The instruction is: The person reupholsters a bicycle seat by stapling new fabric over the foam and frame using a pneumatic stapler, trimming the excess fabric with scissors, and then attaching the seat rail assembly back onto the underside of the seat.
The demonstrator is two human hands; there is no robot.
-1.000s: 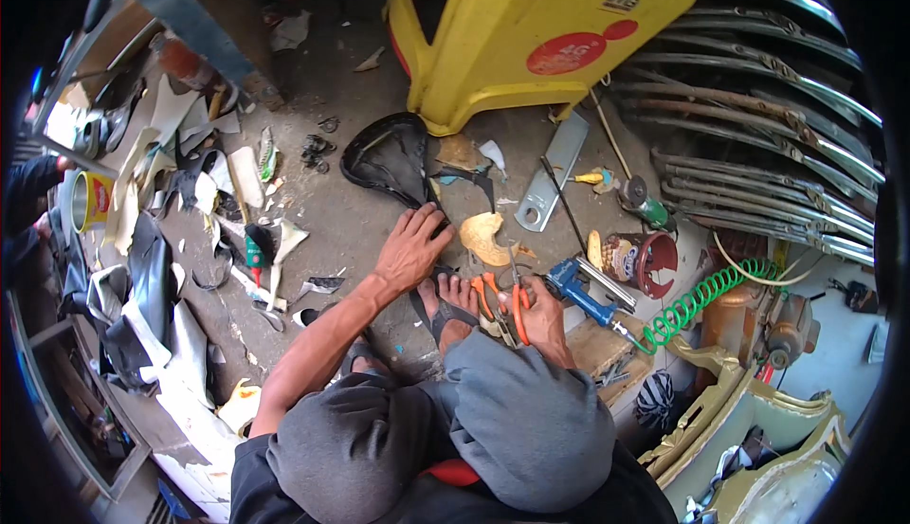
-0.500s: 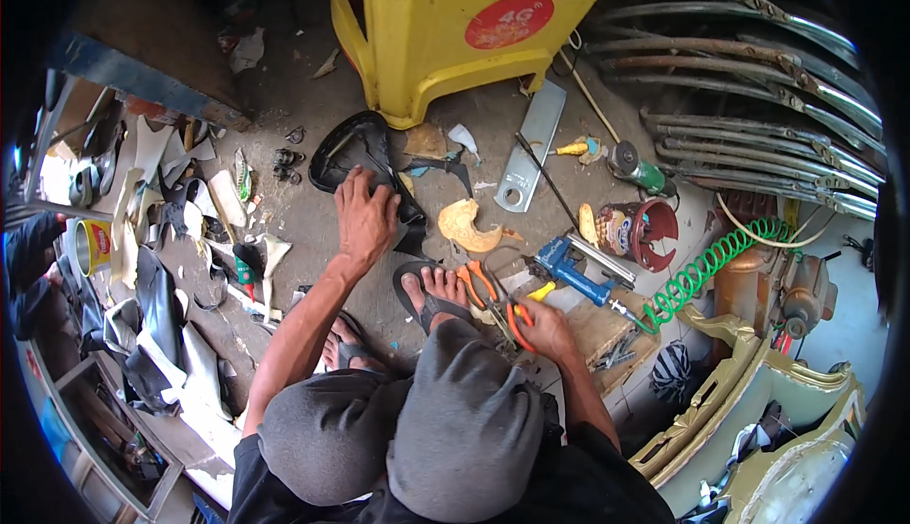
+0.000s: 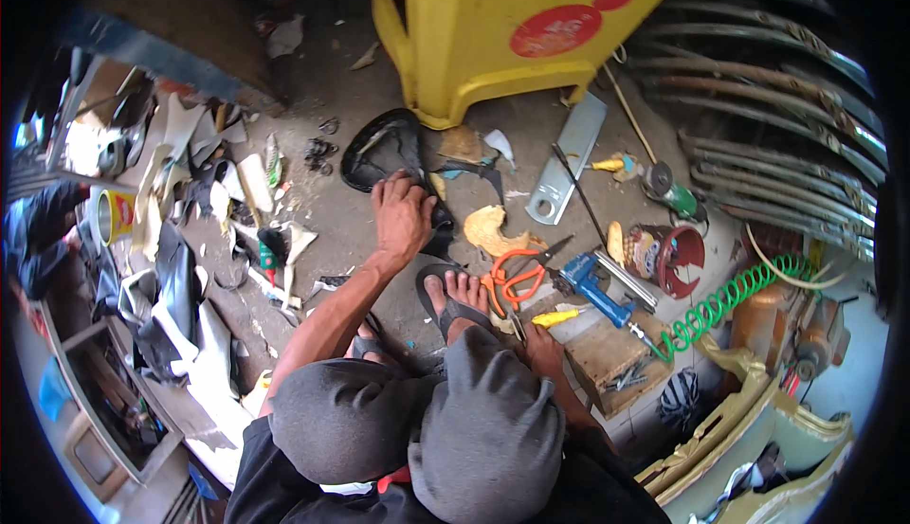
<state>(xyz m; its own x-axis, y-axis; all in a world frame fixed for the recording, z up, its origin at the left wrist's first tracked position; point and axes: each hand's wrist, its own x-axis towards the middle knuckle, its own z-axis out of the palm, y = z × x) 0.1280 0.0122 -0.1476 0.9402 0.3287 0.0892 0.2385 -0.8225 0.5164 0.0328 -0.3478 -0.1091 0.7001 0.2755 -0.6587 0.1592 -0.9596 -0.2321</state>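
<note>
I sit low over a concrete floor with my knees up in grey trousers. My left hand (image 3: 403, 216) reaches forward and grips the near edge of a black seat cover piece (image 3: 379, 150) lying on the floor. My right hand (image 3: 545, 346) rests low beside my knee, next to a yellow-handled tool (image 3: 555, 317) and orange-handled scissors (image 3: 512, 280); whether it holds anything is hidden. My sandalled foot (image 3: 457, 297) sits between the two hands.
A yellow plastic stool (image 3: 512, 31) stands ahead. A blue staple gun (image 3: 592, 285) with a green coiled hose (image 3: 725, 301), a foam scrap (image 3: 493, 230) and a metal bracket (image 3: 569, 159) lie to the right. Curved chrome strips (image 3: 777, 117) are stacked far right. Scraps litter the left.
My left hand has moved forward from the floor near my foot onto the black seat cover piece. The view has tilted, so the yellow stool sits higher in the picture.
</note>
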